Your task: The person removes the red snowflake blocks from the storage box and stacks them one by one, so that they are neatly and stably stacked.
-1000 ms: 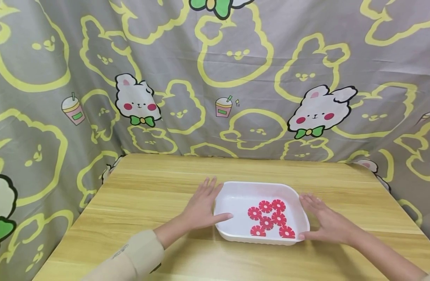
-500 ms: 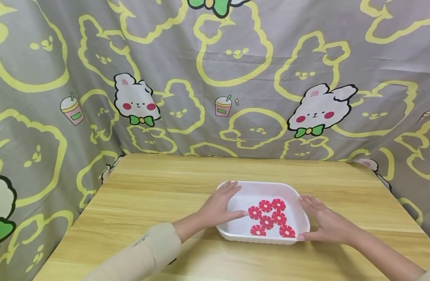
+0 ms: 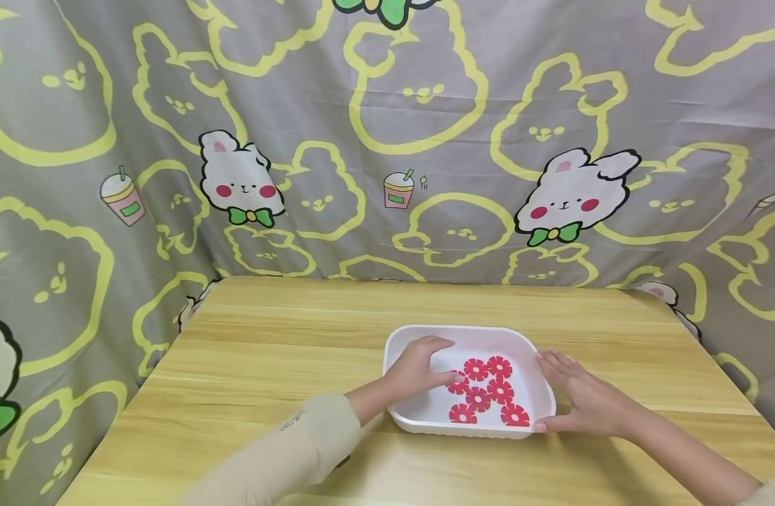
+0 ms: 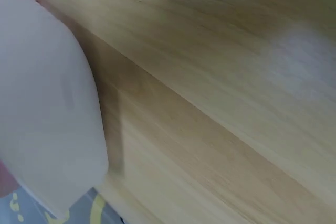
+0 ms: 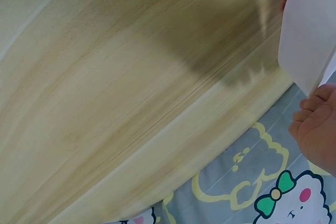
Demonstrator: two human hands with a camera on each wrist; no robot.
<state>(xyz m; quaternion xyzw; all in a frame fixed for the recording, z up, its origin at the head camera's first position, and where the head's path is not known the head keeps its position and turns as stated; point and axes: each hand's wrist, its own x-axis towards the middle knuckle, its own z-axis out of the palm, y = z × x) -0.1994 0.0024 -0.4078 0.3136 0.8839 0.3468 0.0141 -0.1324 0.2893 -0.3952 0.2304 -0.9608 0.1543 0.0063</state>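
A white plastic tray (image 3: 419,424) with rounded corners rests on the table in the head view. Several red snowflake building discs (image 3: 500,390) lie on its floor, mostly toward the right. My left hand (image 3: 415,369) reaches in over the tray's left rim, fingers and thumb spread apart. Its thumb overlaps the leftmost disc; whether it touches is unclear. My right hand (image 3: 592,400) lies against the tray's right end, fingers at the far corner, thumb at the near one. In the right wrist view, fingers of the right hand (image 5: 317,121) meet the tray's edge (image 5: 307,32). The left wrist view shows only the tray's outer wall (image 4: 50,98).
The wood-grain table (image 3: 279,337) extends around the tray on all sides. A grey patterned curtain (image 3: 336,105) with rabbit and yellow outline prints hangs behind and beside it.
My left hand has moved right, from the tray's left rim to over the red discs, its fingers bending a little. My right hand and the tray have stayed put.
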